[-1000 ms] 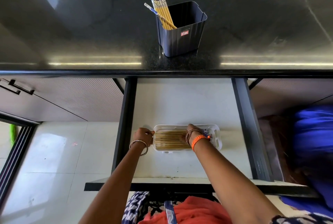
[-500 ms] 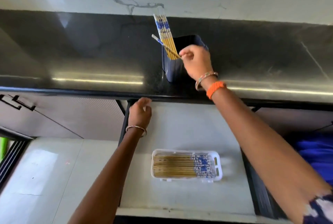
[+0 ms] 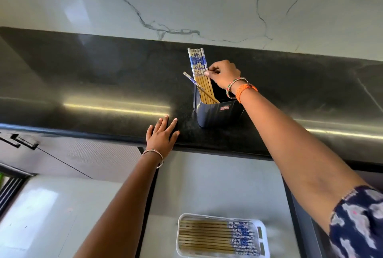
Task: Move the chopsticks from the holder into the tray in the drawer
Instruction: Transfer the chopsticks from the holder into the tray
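Head view, starting nearest you: the white tray [image 3: 262,235] lies in the open drawer [image 3: 207,185] with a full row of chopsticks already flat in it, blue ends to the right, and neither hand is on it now. A second ago both your hands were down at that tray, settling the sticks; half a second ago your right hand was up at the holder's rim while your left was leaving the drawer. That tells you one batch is delivered and you are on the next fetch.

Further out, your left hand [image 3: 161,135] lies palm-down on the edge of the black counter [image 3: 93,83], fingers spread wide and flat, holding nothing; it looks like a brace while you lean in.

Beyond it stands the dark holder [image 3: 217,113], upright on the counter, with the remaining chopsticks [image 3: 200,75] leaning in its left corner and one stick angled off to the left. Your right hand [image 3: 224,75] has climbed to the patterned upper part of the bundle, wrist bent, fingertips [image 3: 207,73] narrowed against the rightmost sticks. They touch, but I cannot tell whether you have pinched any yet. Several sticks remain, so more than one trip is likely
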The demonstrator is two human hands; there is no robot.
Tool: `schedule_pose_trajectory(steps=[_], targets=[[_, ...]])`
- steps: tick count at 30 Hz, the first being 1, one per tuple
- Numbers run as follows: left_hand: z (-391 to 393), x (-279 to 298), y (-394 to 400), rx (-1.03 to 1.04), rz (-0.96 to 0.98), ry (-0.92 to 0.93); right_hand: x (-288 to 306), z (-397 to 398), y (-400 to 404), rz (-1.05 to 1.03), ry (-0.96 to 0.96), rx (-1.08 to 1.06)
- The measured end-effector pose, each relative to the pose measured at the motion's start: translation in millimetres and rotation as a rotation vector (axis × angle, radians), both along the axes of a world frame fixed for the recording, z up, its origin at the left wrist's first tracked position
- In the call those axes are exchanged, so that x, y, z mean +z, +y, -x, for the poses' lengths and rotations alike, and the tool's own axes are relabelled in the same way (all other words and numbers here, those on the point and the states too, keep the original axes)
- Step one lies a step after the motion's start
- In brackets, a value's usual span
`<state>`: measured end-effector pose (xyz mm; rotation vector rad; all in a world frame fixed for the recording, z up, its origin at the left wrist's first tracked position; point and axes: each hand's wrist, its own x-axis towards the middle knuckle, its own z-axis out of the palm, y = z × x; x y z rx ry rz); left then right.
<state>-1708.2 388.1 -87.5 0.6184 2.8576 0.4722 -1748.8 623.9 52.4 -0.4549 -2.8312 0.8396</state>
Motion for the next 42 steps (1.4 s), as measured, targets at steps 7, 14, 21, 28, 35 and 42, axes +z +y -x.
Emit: schedule_pose_trajectory(steps=[7,14,21,28,35,42], targets=[[0,2,1,-0.012,0.039,-0.028,0,7,1,0.163,-0.024,-0.009],[-1,3,1,-0.017,0.068,-0.037,26,0,3,0.452,0.378,-0.133],[-12,11,2,0.001,-0.092,-0.092,49,-108,8,1.493,0.969,-0.407],[-136,-23,-26,0.288,-0.702,-0.274,-129,-262,-54,1.806,0.488,-0.945],[-219,-77,-66,0.482,-0.369,-0.513,-235,-349,-102,1.433,0.01,-1.242],[-237,-68,-60,0.54,-0.339,-0.572,-243,-336,-116,1.312,-0.038,-1.215]])
